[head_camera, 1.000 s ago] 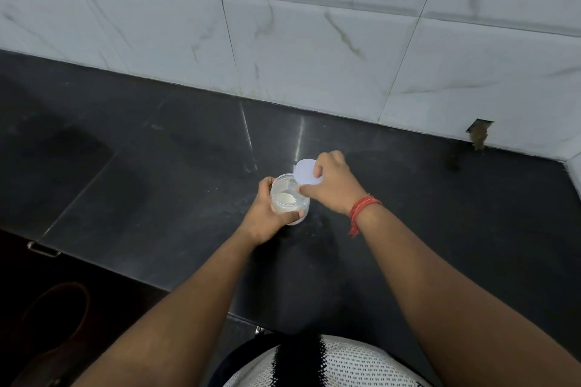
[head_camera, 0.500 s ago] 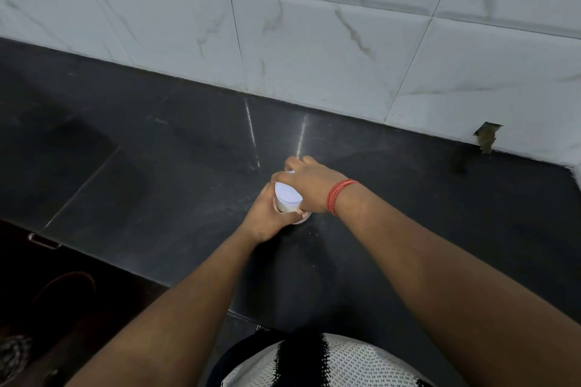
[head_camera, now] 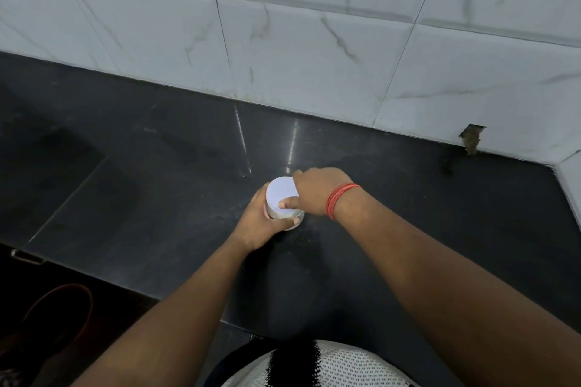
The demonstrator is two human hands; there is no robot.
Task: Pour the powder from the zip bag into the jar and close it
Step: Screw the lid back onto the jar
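A small clear jar (head_camera: 283,216) stands on the black counter (head_camera: 157,166) near the middle of the view. Its white round lid (head_camera: 280,193) lies flat on top of the jar. My left hand (head_camera: 262,223) grips the jar's body from the left and front, thumb across its near side. My right hand (head_camera: 316,190) holds the lid from the right, thumb on its near edge and fingers over its far edge. The zip bag is not in view.
A white marble-tile wall (head_camera: 314,41) rises behind the counter, with a small hole (head_camera: 471,138) low at the right. The counter's front edge (head_camera: 94,273) runs below my arms. A brown round object (head_camera: 59,317) sits in the dark below left.
My right hand brought the lid from beside the open jar onto its mouth and now has turned on it. My left hand kept its grip on the jar.
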